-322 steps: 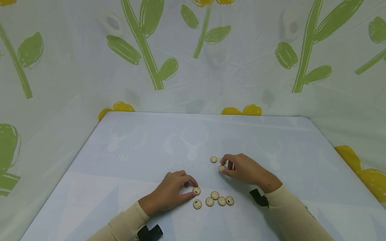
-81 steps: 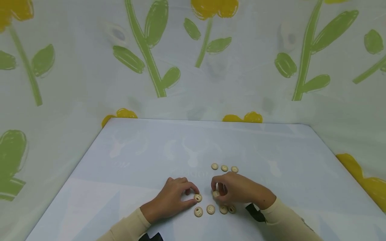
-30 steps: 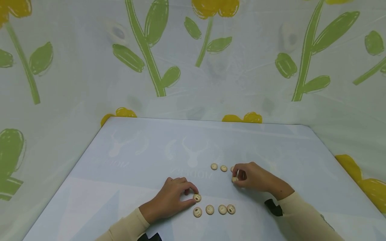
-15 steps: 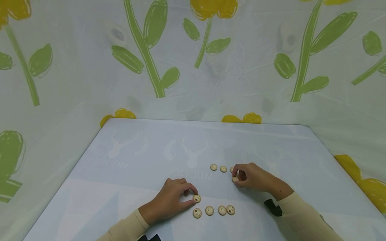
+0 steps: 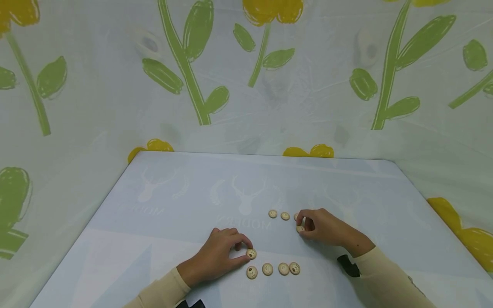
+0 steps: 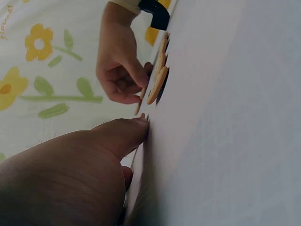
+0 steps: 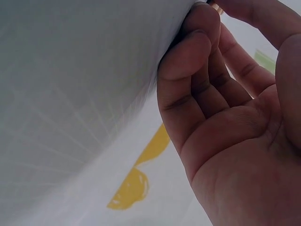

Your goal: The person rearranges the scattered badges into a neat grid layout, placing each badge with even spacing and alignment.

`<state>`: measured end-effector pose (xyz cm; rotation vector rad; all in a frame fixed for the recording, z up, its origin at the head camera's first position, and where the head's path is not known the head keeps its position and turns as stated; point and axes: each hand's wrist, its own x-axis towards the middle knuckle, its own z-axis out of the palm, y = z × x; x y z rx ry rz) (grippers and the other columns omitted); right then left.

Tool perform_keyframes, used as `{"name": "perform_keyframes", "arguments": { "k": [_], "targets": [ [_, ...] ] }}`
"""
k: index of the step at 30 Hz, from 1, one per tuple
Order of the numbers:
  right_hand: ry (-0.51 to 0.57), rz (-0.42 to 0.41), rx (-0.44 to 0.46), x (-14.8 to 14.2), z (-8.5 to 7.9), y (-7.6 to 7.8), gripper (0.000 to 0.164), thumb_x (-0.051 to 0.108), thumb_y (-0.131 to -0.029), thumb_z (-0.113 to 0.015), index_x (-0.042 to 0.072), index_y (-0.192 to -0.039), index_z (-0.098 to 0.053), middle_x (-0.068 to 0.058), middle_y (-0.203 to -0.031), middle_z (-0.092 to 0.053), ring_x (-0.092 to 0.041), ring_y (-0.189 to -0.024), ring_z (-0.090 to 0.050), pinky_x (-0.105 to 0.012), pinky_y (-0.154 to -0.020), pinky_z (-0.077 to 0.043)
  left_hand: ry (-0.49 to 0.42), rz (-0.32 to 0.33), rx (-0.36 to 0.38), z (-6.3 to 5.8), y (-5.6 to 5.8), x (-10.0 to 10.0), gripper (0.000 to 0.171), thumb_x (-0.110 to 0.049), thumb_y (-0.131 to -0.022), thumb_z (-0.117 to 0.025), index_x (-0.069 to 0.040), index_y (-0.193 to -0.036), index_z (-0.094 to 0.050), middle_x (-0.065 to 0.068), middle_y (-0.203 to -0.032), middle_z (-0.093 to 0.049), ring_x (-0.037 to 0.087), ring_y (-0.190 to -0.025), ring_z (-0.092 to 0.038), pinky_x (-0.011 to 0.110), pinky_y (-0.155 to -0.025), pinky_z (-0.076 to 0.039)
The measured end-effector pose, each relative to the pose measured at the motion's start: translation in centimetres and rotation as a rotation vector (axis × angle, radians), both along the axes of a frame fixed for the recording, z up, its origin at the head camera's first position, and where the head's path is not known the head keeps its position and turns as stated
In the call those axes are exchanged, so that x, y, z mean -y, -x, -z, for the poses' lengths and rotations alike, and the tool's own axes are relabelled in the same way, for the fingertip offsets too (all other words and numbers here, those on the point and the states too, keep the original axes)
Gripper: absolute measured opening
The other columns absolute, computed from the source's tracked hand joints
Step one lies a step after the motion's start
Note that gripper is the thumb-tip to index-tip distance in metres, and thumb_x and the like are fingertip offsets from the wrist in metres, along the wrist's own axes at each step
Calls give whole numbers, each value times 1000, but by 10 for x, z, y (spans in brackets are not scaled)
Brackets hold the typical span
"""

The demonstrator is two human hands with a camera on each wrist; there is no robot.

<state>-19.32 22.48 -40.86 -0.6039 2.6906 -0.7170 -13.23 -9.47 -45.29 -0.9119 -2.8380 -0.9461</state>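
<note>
In the head view my left hand [image 5: 216, 256] rests on the table, thumb and forefinger pinching a small round wooden button [image 5: 251, 253] with a dark printed mark. Farther back and to the right, my right hand [image 5: 326, 227] pinches another wooden button [image 5: 300, 229] at the tabletop. Beyond its fingertips lies a back row: a left button [image 5: 272, 214], a middle button [image 5: 285, 216] and a third button [image 5: 296, 216] partly hidden by that hand. In the right wrist view, the fingers [image 7: 186, 56] curl against the table and the held button is mostly hidden.
A front row of several buttons, among them a left one [image 5: 252, 272] and a right one [image 5: 295, 268], lies nearest the person; the two rightmost touch or nearly touch. The pale table [image 5: 173, 184] ends before a flower-printed curtain [image 5: 308, 98].
My right hand has carried a button from behind the front row to just before the back row's right end, holding still this last half second. My left hand keeps its pinch in place.
</note>
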Motion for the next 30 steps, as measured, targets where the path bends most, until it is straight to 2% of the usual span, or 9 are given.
{"name": "perform_keyframes", "arguments": {
  "k": [8,23,30],
  "targets": [
    [7,8,0,0,1,0,15,13,-88,-74,14,-100,-65,5,-71,-54,-8,-66,-51,-22,-57,-44,-2,1,-6,1,0,1,19,-39,-85,-79,-34,-102,-70,-18,-79,-49,-4,-76,-45,28,-74,-27],
    [37,-22,-3,-6,1,-2,23,13,-87,-76,13,-106,-63,7,-73,-55,-5,-65,-51,-21,-58,-44,-6,7,7,1,1,1,19,-41,-86,-77,-34,-102,-70,-19,-80,-50,-4,-76,-45,28,-74,-27],
    [70,-49,8,-6,1,-5,21,12,-89,-74,14,-106,-63,7,-75,-57,-4,-66,-52,-21,-59,-46,-3,4,-2,1,0,1,19,-39,-85,-78,-34,-102,-70,-19,-80,-50,-4,-76,-46,28,-74,-27]
  ]
}}
